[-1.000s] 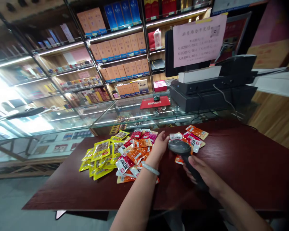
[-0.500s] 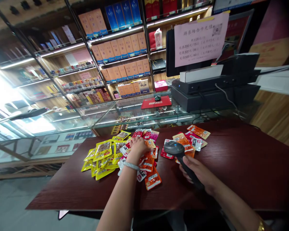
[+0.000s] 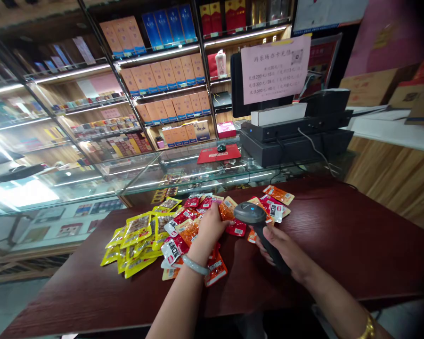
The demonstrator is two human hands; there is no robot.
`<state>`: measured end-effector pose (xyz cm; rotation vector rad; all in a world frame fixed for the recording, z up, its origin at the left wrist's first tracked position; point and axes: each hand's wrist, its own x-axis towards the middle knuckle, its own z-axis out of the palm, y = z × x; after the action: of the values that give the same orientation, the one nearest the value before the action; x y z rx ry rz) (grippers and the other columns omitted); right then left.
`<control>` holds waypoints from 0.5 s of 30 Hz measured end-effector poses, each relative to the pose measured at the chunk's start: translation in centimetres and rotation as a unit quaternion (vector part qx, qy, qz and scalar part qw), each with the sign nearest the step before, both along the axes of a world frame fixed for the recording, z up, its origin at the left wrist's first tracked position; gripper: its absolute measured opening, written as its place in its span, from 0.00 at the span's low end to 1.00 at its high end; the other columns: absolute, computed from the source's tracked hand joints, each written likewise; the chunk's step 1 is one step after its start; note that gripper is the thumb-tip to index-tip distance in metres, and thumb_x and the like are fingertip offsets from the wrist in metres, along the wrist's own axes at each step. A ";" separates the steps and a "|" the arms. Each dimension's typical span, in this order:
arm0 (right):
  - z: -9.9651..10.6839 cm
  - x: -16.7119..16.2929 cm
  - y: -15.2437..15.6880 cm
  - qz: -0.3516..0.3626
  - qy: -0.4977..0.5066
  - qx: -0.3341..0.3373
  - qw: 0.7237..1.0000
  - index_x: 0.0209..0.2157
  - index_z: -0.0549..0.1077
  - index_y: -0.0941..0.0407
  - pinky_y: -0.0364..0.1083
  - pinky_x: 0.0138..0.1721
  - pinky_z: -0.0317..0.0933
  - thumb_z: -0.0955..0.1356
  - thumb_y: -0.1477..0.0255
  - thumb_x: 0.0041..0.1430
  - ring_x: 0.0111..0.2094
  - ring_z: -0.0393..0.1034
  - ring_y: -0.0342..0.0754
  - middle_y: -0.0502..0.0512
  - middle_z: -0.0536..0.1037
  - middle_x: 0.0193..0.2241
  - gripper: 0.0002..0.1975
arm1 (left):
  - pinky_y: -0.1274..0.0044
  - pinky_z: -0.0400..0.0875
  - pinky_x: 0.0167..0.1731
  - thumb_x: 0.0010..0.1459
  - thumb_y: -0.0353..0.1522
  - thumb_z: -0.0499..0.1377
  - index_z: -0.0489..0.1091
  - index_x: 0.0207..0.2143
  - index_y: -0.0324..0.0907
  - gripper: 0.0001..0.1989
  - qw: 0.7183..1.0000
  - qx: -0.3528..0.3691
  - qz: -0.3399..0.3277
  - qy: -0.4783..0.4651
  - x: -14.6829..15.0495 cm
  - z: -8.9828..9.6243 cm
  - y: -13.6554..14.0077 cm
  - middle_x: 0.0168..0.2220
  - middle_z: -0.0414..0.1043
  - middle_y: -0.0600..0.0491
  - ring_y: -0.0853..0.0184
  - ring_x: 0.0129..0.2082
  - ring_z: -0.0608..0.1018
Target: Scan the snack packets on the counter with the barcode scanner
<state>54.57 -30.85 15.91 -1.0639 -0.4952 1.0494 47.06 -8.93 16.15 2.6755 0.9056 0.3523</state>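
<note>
My right hand (image 3: 286,249) is wrapped round the handle of a dark grey barcode scanner (image 3: 250,214), its head pointing left over the table. Just left of the scanner, my left hand (image 3: 211,223) pinches an orange snack packet (image 3: 227,208) at the edge of the pile; the fingertips are partly hidden behind the packet. Beneath and around this hand lie red, white and orange packets (image 3: 175,247). Farther left is a heap of yellow-edged snack packets (image 3: 137,230). Behind the scanner, a small group of red and orange packets (image 3: 275,209) rests on the table.
The packets lie on a dark red wooden table (image 3: 325,235). Behind it stands a glass counter (image 3: 183,176) with a red mouse pad (image 3: 208,155), a mouse (image 3: 221,148) and a black cash drawer (image 3: 293,146). A pink paper sign (image 3: 273,70) hangs on the monitor.
My left hand has shifted right from the middle of the pile towards the scanner, with an orange packet in its fingers. The right hand still holds the scanner. The view has turned slightly right.
</note>
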 end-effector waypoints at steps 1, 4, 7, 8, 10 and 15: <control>0.1 0.0 0.0 -0.004 0.001 -0.002 1.000 0.32 0.63 0.54 0.38 0.17 0.45 0.71 0.48 0.52 0.17 0.54 0.36 0.43 0.63 0.21 0.25 | 0.71 0.66 0.40 0.51 0.44 0.65 0.60 0.48 0.39 0.29 1.000 0.003 -0.005 -0.001 0.1 -0.1 -0.3 0.44 0.75 0.39 0.52 0.46 0.77; 0.4 0.2 -0.1 -0.008 0.006 -0.009 1.000 0.33 0.63 0.54 0.38 0.17 0.44 0.71 0.47 0.51 0.17 0.54 0.36 0.43 0.63 0.21 0.26 | 0.70 0.66 0.42 0.50 0.43 0.66 0.60 0.51 0.38 0.31 1.000 0.011 -0.014 -0.005 0.4 -0.4 -0.8 0.44 0.74 0.38 0.51 0.47 0.76; 0.4 0.4 -0.2 -0.009 0.003 -0.015 1.000 0.34 0.64 0.54 0.38 0.18 0.45 0.71 0.46 0.51 0.18 0.54 0.36 0.43 0.63 0.21 0.26 | 0.70 0.66 0.44 0.49 0.42 0.67 0.61 0.50 0.39 0.31 1.000 0.001 -0.019 -0.017 0.7 -0.6 -0.9 0.44 0.74 0.40 0.52 0.48 0.76; 0.4 0.5 -0.3 -0.009 0.002 -0.015 1.000 0.34 0.64 0.54 0.38 0.18 0.45 0.71 0.46 0.51 0.18 0.54 0.36 0.43 0.63 0.21 0.26 | 0.70 0.66 0.44 0.49 0.42 0.67 0.61 0.49 0.40 0.30 1.000 -0.010 -0.018 -0.019 0.9 -0.8 -1.0 0.44 0.74 0.41 0.53 0.47 0.76; 0.1 0.8 -0.6 -0.007 0.004 -0.015 1.000 0.34 0.64 0.55 0.38 0.18 0.45 0.70 0.47 0.52 0.18 0.54 0.36 0.44 0.64 0.22 0.25 | 0.69 0.67 0.44 0.48 0.42 0.67 0.63 0.46 0.40 0.27 0.999 -0.040 -0.001 -0.029 1.5 -1.4 -1.5 0.43 0.74 0.42 0.53 0.46 0.76; -1.0 1.5 -1.2 -0.019 0.014 -0.012 1.000 0.40 0.67 0.54 0.37 0.19 0.45 0.68 0.49 0.57 0.18 0.54 0.36 0.44 0.64 0.22 0.23 | 0.61 0.59 0.57 0.49 0.38 0.66 0.62 0.54 0.35 0.32 0.990 -0.110 0.027 -0.088 4.3 -4.4 -5.0 0.56 0.66 0.33 0.47 0.60 0.66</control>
<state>56.08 -32.07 14.87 -1.0744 -0.4388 1.0384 51.31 -13.95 11.80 2.3809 0.9081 0.4626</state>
